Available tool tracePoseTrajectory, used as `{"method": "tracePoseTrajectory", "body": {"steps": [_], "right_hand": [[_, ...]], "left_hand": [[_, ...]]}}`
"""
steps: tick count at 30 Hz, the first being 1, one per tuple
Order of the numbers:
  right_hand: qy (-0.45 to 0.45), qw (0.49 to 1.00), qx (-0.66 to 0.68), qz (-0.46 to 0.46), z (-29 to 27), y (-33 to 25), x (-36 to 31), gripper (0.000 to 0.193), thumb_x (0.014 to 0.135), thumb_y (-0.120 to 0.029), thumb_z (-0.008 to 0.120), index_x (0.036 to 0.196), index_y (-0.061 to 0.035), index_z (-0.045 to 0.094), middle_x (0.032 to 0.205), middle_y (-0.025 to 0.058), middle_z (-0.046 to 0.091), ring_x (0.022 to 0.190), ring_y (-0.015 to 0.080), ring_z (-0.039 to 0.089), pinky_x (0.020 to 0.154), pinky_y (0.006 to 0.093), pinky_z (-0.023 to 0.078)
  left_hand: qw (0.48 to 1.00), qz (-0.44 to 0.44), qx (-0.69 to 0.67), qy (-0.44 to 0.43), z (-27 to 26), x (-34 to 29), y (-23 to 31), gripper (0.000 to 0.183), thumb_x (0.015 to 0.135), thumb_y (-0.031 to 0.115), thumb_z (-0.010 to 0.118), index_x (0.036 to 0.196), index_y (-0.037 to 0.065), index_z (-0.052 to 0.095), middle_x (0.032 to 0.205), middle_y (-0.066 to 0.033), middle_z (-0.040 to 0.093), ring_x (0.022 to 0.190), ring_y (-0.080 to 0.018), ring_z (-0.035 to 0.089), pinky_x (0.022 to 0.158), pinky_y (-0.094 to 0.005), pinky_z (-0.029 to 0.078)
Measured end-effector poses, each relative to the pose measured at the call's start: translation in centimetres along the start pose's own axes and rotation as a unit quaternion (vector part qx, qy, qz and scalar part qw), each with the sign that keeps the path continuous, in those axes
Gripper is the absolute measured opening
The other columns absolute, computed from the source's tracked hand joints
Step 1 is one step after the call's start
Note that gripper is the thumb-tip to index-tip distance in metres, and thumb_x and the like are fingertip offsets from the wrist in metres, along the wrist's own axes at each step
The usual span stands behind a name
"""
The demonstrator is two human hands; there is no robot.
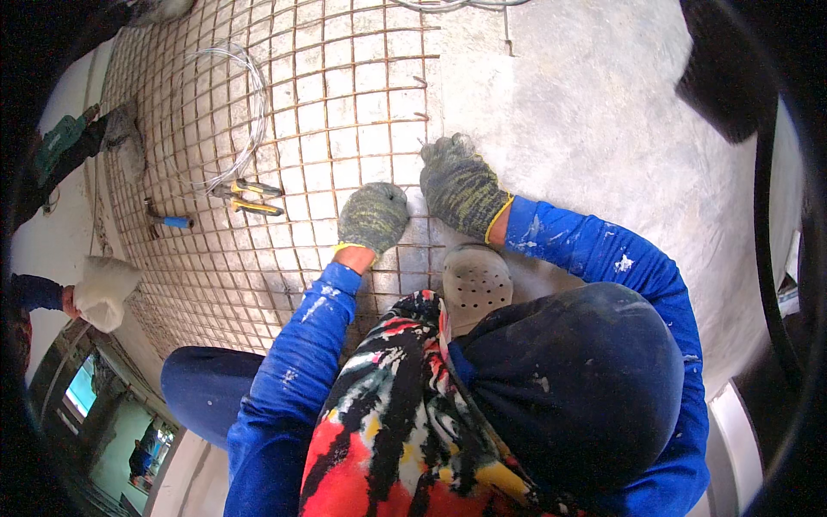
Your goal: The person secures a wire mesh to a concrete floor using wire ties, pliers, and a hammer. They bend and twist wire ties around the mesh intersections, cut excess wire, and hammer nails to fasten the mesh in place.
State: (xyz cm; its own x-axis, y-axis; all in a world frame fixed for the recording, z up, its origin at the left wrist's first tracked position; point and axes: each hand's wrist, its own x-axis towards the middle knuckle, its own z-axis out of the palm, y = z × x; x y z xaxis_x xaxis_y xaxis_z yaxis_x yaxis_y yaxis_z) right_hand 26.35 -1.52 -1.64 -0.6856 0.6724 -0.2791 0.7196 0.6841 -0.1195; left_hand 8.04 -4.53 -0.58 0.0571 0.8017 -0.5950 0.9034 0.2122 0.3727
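Observation:
Both my hands wear dark grey-and-yellow knit gloves and are at the right edge of a rusty steel mesh (355,93) lying on a pale concrete floor. My left hand (374,215) is closed in a fist on the mesh, its fingertips turned under and hidden. Just to its right and a little farther off, my right hand (463,187) curls its fingers around the bar ends at that edge. Left of my hands, pliers (258,208) with yellow-and-black handles lie on the mesh. Beyond them is a loose coil of thin wire (260,95).
A blue-handled tool (177,221) rests on the mesh farther left. My perforated clog (479,280) stands by the mesh edge. More wire (448,5) lies at the far edge. Other people are at the left, one hand by a whitish bundle (108,293). A dark shape (732,86) fills the upper right.

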Motion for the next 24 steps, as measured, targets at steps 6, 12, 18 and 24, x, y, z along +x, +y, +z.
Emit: {"method": "tracePoseTrajectory", "body": {"steps": [6, 12, 18, 24], "right_hand": [[0.053, 0.997, 0.007, 0.049, -0.5, -0.9, -0.3, 0.042, 0.090, -0.021, 0.058, 0.121, 0.0043, 0.072, 0.127, 0.0263, 0.067, 0.118, 0.0408, 0.062, 0.107, 0.0587, 0.040], [0.019, 1.000, 0.011, 0.016, 1.0, -0.6, 0.0, 0.042, 0.089, -0.021, 0.059, 0.119, 0.0047, 0.072, 0.126, 0.0256, 0.066, 0.117, 0.0403, 0.062, 0.109, 0.0576, 0.040], [0.001, 0.998, 0.062, 0.002, -1.2, 0.6, 0.8, 0.029, 0.085, -0.025, 0.064, 0.099, -0.0043, 0.078, 0.113, 0.0220, 0.069, 0.108, 0.0386, 0.065, 0.098, 0.0528, 0.047], [0.017, 0.979, 0.201, -0.012, -3.6, 5.5, -0.9, 0.024, 0.085, -0.028, 0.066, 0.087, -0.0071, 0.076, 0.101, 0.0198, 0.069, 0.100, 0.0377, 0.066, 0.090, 0.0487, 0.051]], "left_hand": [[0.998, 0.036, 0.010, -0.041, -1.2, 1.3, -0.8, 0.021, 0.084, 0.025, 0.066, 0.093, 0.011, 0.078, 0.098, -0.0172, 0.075, 0.093, -0.0382, 0.070, 0.086, -0.0494, 0.056], [0.987, 0.098, 0.127, 0.013, 0.8, -0.9, 0.9, 0.022, 0.087, 0.025, 0.064, 0.097, 0.007, 0.072, 0.094, -0.0211, 0.072, 0.092, -0.0390, 0.071, 0.083, -0.0501, 0.056], [0.996, 0.057, 0.043, 0.048, 1.9, -2.5, 1.6, 0.020, 0.090, 0.022, 0.061, 0.096, 0.006, 0.071, 0.095, -0.0211, 0.071, 0.094, -0.0402, 0.070, 0.085, -0.0509, 0.055], [0.997, 0.064, 0.030, 0.043, -0.1, -0.8, 1.1, 0.024, 0.089, 0.024, 0.060, 0.099, 0.009, 0.076, 0.099, -0.0212, 0.073, 0.095, -0.0403, 0.069, 0.086, -0.0512, 0.055]]}}
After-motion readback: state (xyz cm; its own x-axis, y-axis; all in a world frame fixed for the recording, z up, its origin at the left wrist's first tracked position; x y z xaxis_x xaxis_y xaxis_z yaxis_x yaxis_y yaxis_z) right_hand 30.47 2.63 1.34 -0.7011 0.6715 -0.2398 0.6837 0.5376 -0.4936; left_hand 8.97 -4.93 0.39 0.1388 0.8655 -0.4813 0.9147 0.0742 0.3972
